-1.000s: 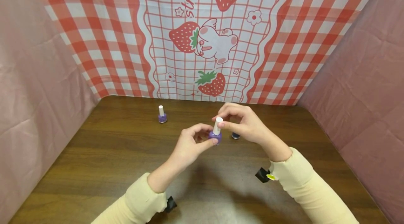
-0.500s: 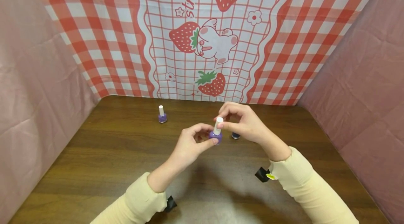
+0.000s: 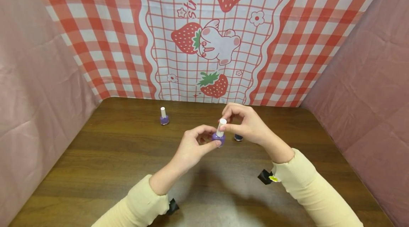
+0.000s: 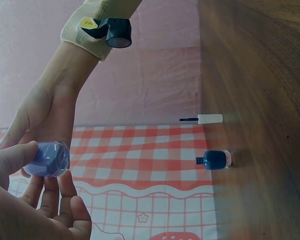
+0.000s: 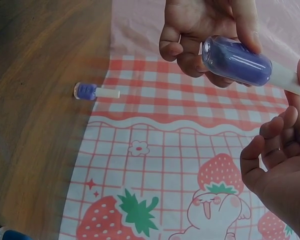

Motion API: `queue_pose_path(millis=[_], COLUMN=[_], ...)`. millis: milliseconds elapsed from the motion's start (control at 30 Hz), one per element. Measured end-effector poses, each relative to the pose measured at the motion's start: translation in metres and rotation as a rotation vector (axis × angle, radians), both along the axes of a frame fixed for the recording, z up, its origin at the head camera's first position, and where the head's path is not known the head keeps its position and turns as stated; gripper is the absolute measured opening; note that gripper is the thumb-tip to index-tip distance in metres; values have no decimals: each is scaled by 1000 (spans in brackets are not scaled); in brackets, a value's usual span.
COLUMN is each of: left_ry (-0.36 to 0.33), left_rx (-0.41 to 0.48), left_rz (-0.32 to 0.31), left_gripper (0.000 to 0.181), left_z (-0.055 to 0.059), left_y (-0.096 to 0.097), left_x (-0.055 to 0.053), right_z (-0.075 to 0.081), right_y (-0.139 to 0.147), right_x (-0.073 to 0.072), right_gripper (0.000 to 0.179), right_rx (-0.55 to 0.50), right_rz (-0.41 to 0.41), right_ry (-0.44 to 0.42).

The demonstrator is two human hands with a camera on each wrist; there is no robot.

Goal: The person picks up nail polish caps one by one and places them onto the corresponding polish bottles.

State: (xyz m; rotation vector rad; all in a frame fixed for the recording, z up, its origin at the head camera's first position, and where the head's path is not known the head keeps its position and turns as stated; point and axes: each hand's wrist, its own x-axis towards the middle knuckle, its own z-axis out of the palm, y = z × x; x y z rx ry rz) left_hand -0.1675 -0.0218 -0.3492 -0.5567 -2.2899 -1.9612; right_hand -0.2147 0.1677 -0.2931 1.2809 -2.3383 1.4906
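My left hand (image 3: 191, 146) pinches the purple glass body of a nail polish bottle (image 3: 218, 139) between thumb and fingers, above the table. The bottle's white cap (image 3: 220, 129) is on it, and my right hand (image 3: 247, 124) pinches that cap with thumb and fingertips. Behind the right hand a dark blue nail polish bottle (image 4: 215, 160) stands on the table with its neck bare. Near it in the left wrist view, a white brush cap (image 4: 210, 118) stands on its end, dark brush pointing up; the right hand hides it in the head view.
A second purple nail polish bottle (image 3: 164, 119), capped white, stands upright toward the back left of the wooden table (image 3: 112, 163). A red-checked strawberry cloth (image 3: 204, 42) hangs behind the table's far edge. Pink curtains (image 3: 361, 74) close in both sides.
The right fingers and the white cap have shifted very slightly to the right. The left hand keeps its place, and the other bottles stand as before.
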Motion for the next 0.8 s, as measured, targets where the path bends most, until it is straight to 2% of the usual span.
queue_pose_path(millis=[433, 567, 667, 800], left_ry=[1, -1, -9, -19], left_rx=[1, 3, 7, 2], left_rz=[-5, 0, 8, 17], left_gripper=[26, 25, 25, 25], left_z=[0, 0, -1, -1], left_y=[-1, -1, -2, -3], left_x=[0, 0, -1, -1], right_z=[0, -1, -2, 0], right_y=[0, 0, 1, 1], right_x=[0, 0, 1, 2], right_gripper=[21, 18, 15, 21], right_rx=[14, 20, 39, 67], right_rz=[-20, -19, -18, -5], right_ry=[14, 12, 29, 63])
